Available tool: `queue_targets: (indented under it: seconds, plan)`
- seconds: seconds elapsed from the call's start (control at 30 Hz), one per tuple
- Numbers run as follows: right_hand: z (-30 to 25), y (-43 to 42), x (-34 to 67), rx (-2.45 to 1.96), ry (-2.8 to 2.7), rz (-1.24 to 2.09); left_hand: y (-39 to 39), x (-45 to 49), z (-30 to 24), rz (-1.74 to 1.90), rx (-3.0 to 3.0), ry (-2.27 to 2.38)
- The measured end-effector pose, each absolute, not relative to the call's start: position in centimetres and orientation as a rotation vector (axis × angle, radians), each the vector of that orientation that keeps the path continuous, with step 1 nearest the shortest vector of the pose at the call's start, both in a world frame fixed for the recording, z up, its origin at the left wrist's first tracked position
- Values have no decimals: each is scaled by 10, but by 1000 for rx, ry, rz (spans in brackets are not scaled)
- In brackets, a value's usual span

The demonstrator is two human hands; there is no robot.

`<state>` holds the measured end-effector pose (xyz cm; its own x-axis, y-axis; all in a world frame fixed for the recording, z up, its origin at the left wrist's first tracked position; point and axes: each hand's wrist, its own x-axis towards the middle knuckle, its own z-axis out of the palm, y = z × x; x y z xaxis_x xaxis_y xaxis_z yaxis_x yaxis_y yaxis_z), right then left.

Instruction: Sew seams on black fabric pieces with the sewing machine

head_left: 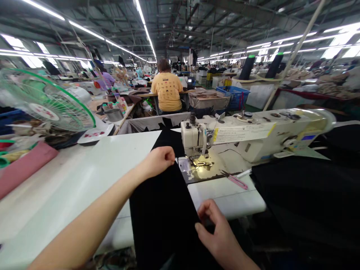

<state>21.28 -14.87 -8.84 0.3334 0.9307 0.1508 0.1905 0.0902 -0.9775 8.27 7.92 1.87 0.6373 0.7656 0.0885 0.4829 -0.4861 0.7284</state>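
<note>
A long strip of black fabric (161, 210) runs from the table's front edge back past the sewing machine (247, 135). My left hand (159, 160) is closed in a fist on the fabric, just left of the machine's presser foot (201, 163). My right hand (216, 232) pinches the fabric's right edge near the front of the table, fingers curled. The lit needle plate is bare beside the cloth.
Pink thread snips (234, 180) lie right of the needle plate. A pile of black cloth (306, 195) fills the right side. A green fan (47, 101) and pink fabric (22, 168) stand at left. A person in a yellow shirt (167, 92) sits ahead, back turned.
</note>
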Motion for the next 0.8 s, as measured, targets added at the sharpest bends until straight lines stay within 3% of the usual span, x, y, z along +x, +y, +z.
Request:
queue_targets:
  seconds: [0.23,0.47,0.8]
  plan:
    - [-120,-161,219,-1287,-1491,351,79,120,-64,548,2138,980]
    - [-115,-157,235,-1301,-1715,28,85,123,-73,598,2124,1012]
    - [-119,-147,241,-1371,-1747,-126,107,150,-76,494,2179,1024]
